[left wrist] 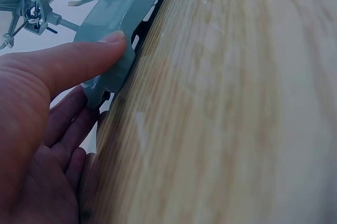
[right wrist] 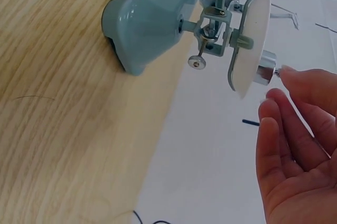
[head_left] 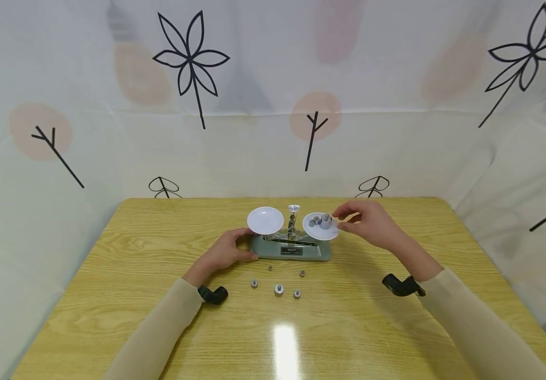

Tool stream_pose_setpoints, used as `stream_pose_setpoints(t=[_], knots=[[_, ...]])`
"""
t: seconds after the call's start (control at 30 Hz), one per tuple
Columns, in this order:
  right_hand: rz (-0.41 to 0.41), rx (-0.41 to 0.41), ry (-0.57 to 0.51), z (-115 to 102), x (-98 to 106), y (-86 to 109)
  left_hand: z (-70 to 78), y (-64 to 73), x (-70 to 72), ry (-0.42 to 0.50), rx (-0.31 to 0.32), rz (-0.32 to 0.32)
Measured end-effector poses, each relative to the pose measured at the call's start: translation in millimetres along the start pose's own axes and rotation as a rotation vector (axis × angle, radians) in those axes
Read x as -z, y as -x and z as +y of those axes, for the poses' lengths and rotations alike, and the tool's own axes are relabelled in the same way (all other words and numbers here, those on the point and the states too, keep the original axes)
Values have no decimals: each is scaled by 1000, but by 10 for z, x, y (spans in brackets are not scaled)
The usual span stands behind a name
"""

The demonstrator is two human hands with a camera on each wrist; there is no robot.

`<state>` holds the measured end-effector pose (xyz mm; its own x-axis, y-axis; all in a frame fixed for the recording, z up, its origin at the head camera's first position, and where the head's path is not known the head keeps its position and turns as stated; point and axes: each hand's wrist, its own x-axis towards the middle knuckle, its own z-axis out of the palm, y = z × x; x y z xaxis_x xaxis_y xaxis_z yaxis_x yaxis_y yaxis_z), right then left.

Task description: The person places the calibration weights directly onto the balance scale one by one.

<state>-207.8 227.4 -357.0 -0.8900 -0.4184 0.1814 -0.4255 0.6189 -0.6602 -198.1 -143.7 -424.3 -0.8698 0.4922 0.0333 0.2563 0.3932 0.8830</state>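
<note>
A balance scale with a grey-green base (head_left: 263, 248) stands on the table. My left hand (head_left: 225, 248) grips the base's left end, thumb (left wrist: 100, 50) on the front face and the other fingers behind it. The scale's left white pan (head_left: 265, 220) holds nothing. Its right pan (head_left: 332, 232) sits slightly lower and carries a large metal weight (head_left: 326, 223) and several small ones (head_left: 316, 220). My right hand (head_left: 368, 224) is at the right pan's edge, thumb and fingers parted, with a fingertip (right wrist: 295, 76) right at the large weight's knob (right wrist: 277, 71).
Several small metal weights lie on the wooden table (head_left: 159, 253) in front of the scale, among them a larger one (head_left: 279, 290) and a tiny one (head_left: 270, 268). A patterned cloth (head_left: 254, 153) hangs behind the table's far edge. Black wrist bands (head_left: 213, 295) sit on both arms.
</note>
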Motion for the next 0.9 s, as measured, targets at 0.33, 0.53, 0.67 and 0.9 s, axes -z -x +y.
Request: stream_pose_setpoints(t=[0.33,0.53,0.67,0.9], knots=[[16,-28,-27,4,-19,187,-11,-7,1,-8,1,2],[25,-35,-40,-13,-64,292,-21,-9,-11,-11,0,3],[54,-19,-58,-25,-114,349,-25,-10,-13,-14,4,5],[82,19,-92,-49,-222,418,-55,-20,-11,-9,-5,8]])
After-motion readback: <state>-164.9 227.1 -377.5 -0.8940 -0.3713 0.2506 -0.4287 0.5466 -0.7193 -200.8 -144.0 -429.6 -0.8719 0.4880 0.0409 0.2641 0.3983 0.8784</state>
